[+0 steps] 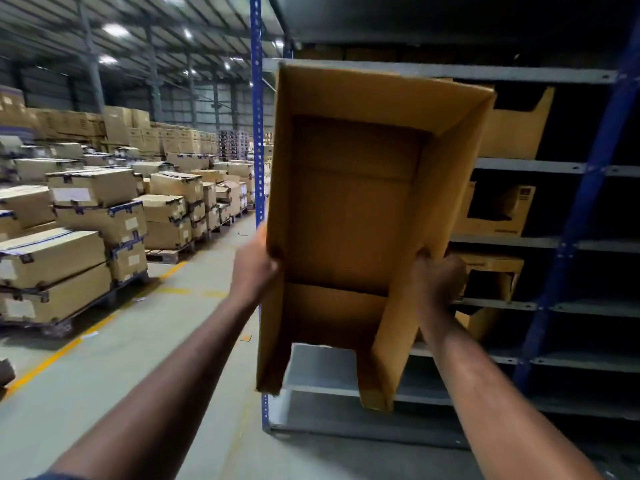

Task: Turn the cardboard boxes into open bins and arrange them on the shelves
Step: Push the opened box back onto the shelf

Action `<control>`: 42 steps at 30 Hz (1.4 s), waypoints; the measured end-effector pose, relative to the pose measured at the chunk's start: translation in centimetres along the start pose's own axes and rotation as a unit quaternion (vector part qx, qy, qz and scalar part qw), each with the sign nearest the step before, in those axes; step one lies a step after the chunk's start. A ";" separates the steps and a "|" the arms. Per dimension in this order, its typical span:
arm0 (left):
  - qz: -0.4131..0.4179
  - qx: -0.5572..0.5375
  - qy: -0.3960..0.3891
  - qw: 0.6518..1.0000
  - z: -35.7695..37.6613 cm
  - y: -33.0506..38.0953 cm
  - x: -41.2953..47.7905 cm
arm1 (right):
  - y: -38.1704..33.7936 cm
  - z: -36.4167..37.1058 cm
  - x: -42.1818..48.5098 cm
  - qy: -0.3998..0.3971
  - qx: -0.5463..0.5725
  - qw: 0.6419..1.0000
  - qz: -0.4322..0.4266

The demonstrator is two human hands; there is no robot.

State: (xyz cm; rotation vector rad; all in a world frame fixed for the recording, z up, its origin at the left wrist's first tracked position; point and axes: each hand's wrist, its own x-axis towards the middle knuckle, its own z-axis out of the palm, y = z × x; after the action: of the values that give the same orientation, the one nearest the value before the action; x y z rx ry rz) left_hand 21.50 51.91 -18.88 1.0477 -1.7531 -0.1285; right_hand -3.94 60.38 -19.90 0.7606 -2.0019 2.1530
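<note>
I hold a brown cardboard box point(349, 209) up in front of me, its open side facing me so I see the inside and its folded bottom flaps. My left hand point(254, 265) grips the box's left wall near the lower edge. My right hand point(438, 278) clamps the right wall, fingers curled over the edge. Two lower flaps hang down past my wrists. Behind the box stands a grey shelf rack point(540, 168) with blue uprights. Other cut-open cardboard bins point(516, 129) sit on its shelves to the right, one point(498, 209) a level lower.
A blue upright post point(257, 133) marks the rack's left end. To the left, pallets of taped cartons point(97, 216) line an aisle with yellow floor lines point(69, 344). The lower grey shelves point(322, 372) show bare metal.
</note>
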 end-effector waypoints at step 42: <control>-0.261 -0.407 -0.127 0.866 1.4 -7.4 -1.4 | 2.4 1.5 -1.8 -0.321 -0.120 0.938 0.043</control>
State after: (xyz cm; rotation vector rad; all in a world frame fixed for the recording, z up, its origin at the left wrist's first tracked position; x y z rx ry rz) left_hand 24.80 47.81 -24.48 0.8409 -1.3491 -1.2829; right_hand -2.91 59.14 -22.81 1.5030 -2.5666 1.7845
